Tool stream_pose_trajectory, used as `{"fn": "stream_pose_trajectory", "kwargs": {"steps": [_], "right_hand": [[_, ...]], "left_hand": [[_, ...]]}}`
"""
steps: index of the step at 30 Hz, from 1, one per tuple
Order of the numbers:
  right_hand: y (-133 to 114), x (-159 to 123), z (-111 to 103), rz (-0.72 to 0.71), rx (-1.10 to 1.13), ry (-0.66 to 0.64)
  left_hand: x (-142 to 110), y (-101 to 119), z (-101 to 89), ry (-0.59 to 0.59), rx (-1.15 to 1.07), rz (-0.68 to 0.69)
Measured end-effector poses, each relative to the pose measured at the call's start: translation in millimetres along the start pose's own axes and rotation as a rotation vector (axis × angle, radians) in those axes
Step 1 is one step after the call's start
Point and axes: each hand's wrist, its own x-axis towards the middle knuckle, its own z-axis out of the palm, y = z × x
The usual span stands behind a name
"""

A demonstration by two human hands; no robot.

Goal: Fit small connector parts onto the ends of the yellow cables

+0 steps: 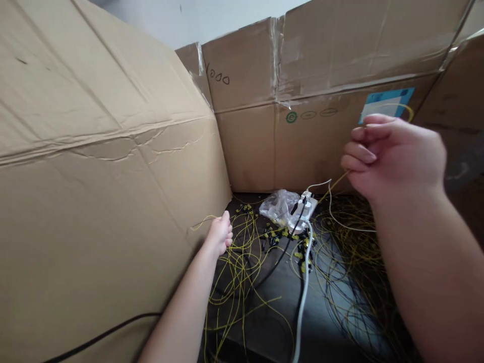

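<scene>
My right hand (393, 151) is raised at the right, fingers closed round a thin yellow wire (336, 185). One end of the wire curls above the knuckles, and the other runs down toward the pile on the dark surface. Low beside the left cardboard wall, my left hand (220, 233) is closed on thin wire too. A short length of it (202, 222) sticks out to the left of the hand. Loose yellow wires (242, 267) lie just under and right of my left hand.
Cardboard walls (242, 151) enclose the dark surface (280, 292). A white power strip (302, 212) with plugs and cables stands at the back beside a crumpled clear plastic bag (278, 204). Small black and yellow pieces (270, 237) are scattered nearby. Tangled wires (355, 252) heap at the right.
</scene>
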Motion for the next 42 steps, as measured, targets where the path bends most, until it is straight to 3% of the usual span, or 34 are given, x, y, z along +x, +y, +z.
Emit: {"fn": "stream_pose_trajectory", "kwargs": {"steps": [3, 7, 11, 17, 19, 20, 23, 27, 30, 33, 42], "right_hand": [[8, -29, 7, -0.007, -0.173, -0.198], [49, -62, 14, 0.103, -0.508, -0.430], [81, -81, 10, 0.146, -0.753, -0.676], [94, -90, -8, 0.184, -0.886, -0.739], [101, -95, -14, 0.155, -0.971, -0.727], [105, -97, -17, 0.133, -1.025, -0.711], [116, -106, -30, 0.092, -1.159, -0.686], [130, -113, -46, 0.101, -1.180, -0.728], [141, -112, -55, 0.099, -1.126, -0.782], [150, -109, -60, 0.140, -1.058, -0.856], [158, -100, -64, 0.316, -0.893, -1.139]], "left_hand": [[25, -6, 10.7, -0.069, 0.158, -0.100], [54, -2, 27.7, -0.053, 0.330, -0.129], [67, 9, 33.8, 0.077, 0.495, -0.017], [43, 9, 32.4, 0.261, 0.646, 0.274], [27, 6, 38.6, 0.180, 0.584, 0.377], [18, 4, 43.4, 0.075, 0.501, 0.403], [-8, -4, 62.3, -0.280, 0.094, 0.248], [-32, -17, 85.7, -0.500, -0.102, 0.179], [-38, -28, 95.5, -0.573, -0.185, 0.227], [-36, -36, 98.8, -0.574, -0.265, 0.245], [-29, -48, 90.1, -0.564, -0.276, 0.231]]}}
